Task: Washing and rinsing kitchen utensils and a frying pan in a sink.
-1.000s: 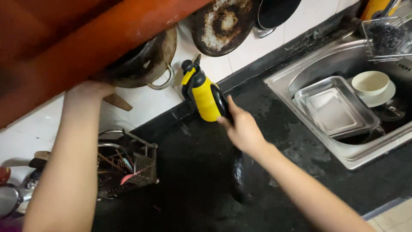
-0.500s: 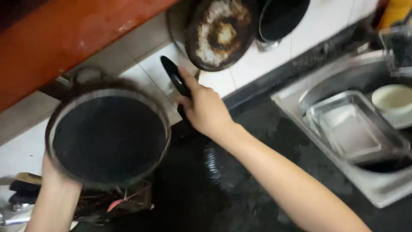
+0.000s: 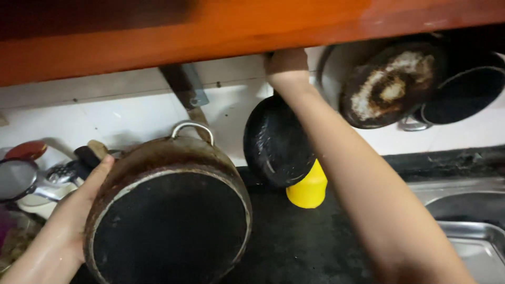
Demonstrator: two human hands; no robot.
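Blackened metal is filling the lower left of the frame: I am holding a round, soot-dark pan with a small looped steel handle (image 3: 168, 210), its underside turned toward me. My left hand (image 3: 79, 210) is gripping its left rim, thumb lying up along the edge, the other fingers hidden behind the pan. The pan's bottom edge is running out of the frame.

My right hand (image 3: 286, 66) is reaching up at the top centre, where the orange-brown wooden shelf edge (image 3: 252, 31) is cutting it off; I cannot tell whether it is open or closed. Just below it a black round frying pan (image 3: 276, 142) is hanging against the white tiled wall (image 3: 105, 115), and my forearm is covering its right side. A yellow plastic bottle (image 3: 309, 189) is peeking out beneath it, its top hidden. In the upper right a scorched round pan with a pale burnt patch (image 3: 389, 89) is hanging, partly shadowed. A steel sink (image 3: 463, 210) is showing at the lower right.
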